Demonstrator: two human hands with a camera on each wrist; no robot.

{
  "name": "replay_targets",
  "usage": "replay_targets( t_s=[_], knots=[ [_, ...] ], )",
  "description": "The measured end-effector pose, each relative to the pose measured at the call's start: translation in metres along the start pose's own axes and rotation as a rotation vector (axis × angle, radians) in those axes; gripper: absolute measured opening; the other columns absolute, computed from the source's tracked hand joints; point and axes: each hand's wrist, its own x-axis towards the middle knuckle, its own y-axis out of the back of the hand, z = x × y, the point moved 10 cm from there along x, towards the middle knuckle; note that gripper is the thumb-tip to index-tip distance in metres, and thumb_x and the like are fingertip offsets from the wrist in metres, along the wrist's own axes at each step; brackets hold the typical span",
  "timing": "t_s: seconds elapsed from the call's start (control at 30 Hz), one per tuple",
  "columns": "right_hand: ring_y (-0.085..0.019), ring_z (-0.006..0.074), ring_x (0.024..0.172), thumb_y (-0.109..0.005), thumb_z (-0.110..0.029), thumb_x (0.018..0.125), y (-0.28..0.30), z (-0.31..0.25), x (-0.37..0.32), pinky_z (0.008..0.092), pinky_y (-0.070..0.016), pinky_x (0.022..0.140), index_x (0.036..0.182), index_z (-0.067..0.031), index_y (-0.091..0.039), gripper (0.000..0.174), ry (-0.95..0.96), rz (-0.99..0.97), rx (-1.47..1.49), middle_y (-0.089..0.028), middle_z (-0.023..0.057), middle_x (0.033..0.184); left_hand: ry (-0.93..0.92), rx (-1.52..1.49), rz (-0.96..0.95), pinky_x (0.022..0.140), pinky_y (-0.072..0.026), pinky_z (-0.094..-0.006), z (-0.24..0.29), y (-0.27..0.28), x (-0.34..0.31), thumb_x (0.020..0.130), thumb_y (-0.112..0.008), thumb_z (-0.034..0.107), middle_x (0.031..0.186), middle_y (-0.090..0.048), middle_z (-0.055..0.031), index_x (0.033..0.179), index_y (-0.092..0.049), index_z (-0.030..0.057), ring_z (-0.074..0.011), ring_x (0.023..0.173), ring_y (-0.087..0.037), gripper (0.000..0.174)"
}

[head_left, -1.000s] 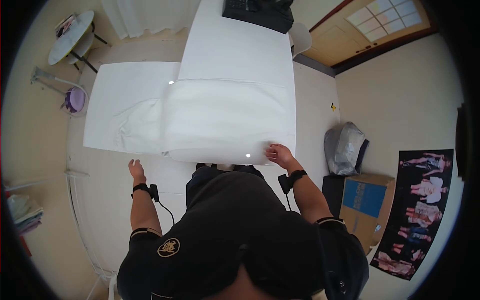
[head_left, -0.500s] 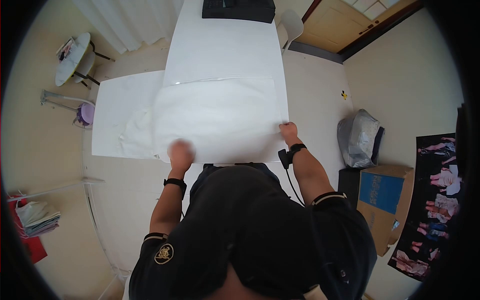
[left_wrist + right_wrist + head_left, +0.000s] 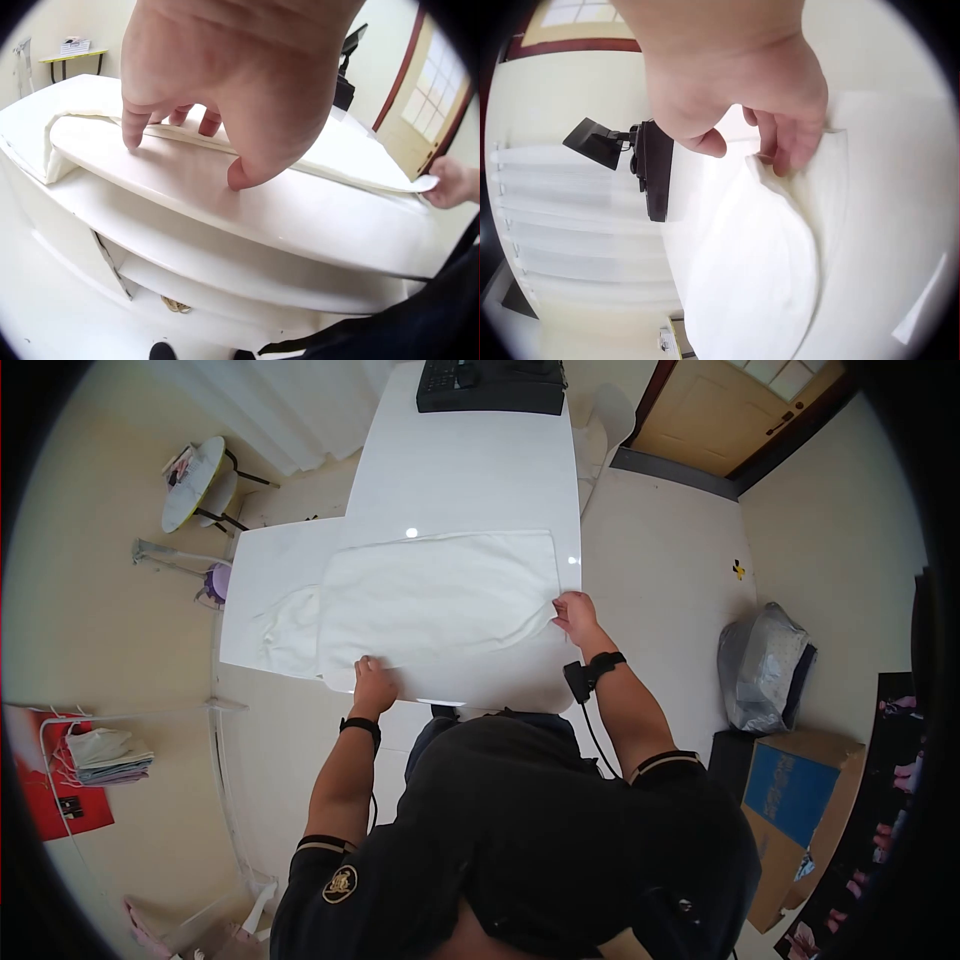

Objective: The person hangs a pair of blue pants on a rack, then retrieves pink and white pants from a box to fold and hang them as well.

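Along the near long edge of the white cloth, which lies left-to-right on the white table, my left hand rests, fingers apart, while my right hand grips the raised right-end edge with curled fingers, thumb apart.

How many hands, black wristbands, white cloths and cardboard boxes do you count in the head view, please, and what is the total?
Hands: 2, left hand and right hand
Black wristbands: 2
White cloth: 1
Cardboard box: 1
Total: 6
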Motion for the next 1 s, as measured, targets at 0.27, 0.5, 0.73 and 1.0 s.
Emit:
replay_targets(
  t_s=[0.27, 0.5, 0.73, 1.0],
  knots=[
    [-0.059, 0.0327, 0.09, -0.058, -0.025, 0.072, -0.026, -0.105, 0.035, 0.0377, -0.0475, 0.079, 0.102, -0.0011, -0.056, 0.038, 0.416, 0.232, -0.98, -0.058, 0.0207, 0.104, -0.031, 0.031, -0.116, 0.104, -0.0193, -0.0465, -0.016, -0.049, 0.019, 0.075, -0.046, 0.01, 0.126, -0.028, -0.0341, 0.117, -0.03, -0.0182, -0.0452, 0.118, -0.024, 0.054],
    [-0.058, 0.0316, 0.096, -0.058, -0.023, 0.072, -0.065, -0.124, 0.07, 0.0369, -0.0462, 0.082, 0.107, -0.002, -0.056, 0.04, 0.562, 0.194, -1.181, -0.06, 0.0188, 0.102, 0.095, -0.09, -0.087, 0.104, -0.0172, -0.0471, -0.008, -0.01, 0.006, 0.075, -0.043, 0.011, 0.125, -0.03, -0.0329, 0.115, -0.035, -0.0183, -0.0464, 0.117, -0.024, 0.051],
    [-0.057, 0.029, 0.092, -0.055, -0.014, 0.074, -0.072, -0.133, 0.077, 0.038, -0.0469, 0.078, 0.094, -0.0071, -0.057, 0.022, 0.551, 0.214, -1.183, -0.06, 0.0146, 0.094, -0.038, 0.059, -0.103, 0.101, -0.0196, -0.051, 0.014, 0.004, 0.003, 0.075, -0.044, 0.016, 0.117, -0.041, -0.0287, 0.093, -0.059, -0.0085, -0.0478, 0.113, -0.028, 0.034],
    [-0.06, 0.0322, 0.076, -0.055, -0.015, 0.078, -0.079, -0.173, 0.035, 0.0406, -0.0472, 0.066, 0.09, -0.0067, -0.052, 0.015, 0.822, 0.303, -0.796, -0.061, 0.014, 0.08, -0.04, 0.024, 0.021, 0.099, -0.0219, -0.0524, 0.01, 0.002, 0.0, 0.076, -0.044, 0.018, 0.117, -0.041, -0.03, 0.085, -0.064, -0.0036, -0.0482, 0.11, -0.03, 0.03]
  ],
)
